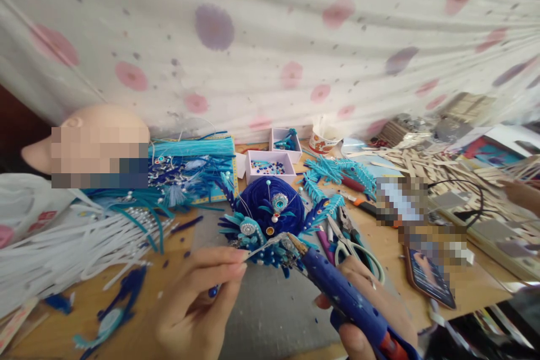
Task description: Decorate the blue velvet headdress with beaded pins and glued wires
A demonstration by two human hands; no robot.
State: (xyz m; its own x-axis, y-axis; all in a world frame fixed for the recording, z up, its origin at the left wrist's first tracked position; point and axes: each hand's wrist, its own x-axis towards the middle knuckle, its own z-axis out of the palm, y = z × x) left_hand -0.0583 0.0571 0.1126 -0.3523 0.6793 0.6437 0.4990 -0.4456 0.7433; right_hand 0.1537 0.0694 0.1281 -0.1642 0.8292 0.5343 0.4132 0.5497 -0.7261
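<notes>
The left hand [198,304] pinches a thin stem [262,248]; the right hand [382,292] grips a glue gun [346,289]. Just beyond them, the blue piece [253,202] sits on the gray mat [257,309]. It looks mostly trimmed, but loose beads [276,167] and leaves [324,170] lie behind, not stuck on.

Blue glue gun [350,292] runs off the bottom edge and blocks part of the right hand [379,287]. Wrist of the left hand [185,304] gets cropped down there too. The mannequin head [105,116] is mostly pixelated, same for the top end of the phone [430,275], the white bag [25,194] is chopped by the left edge, and the boxed beads [270,167] are too tiny to count.
</notes>
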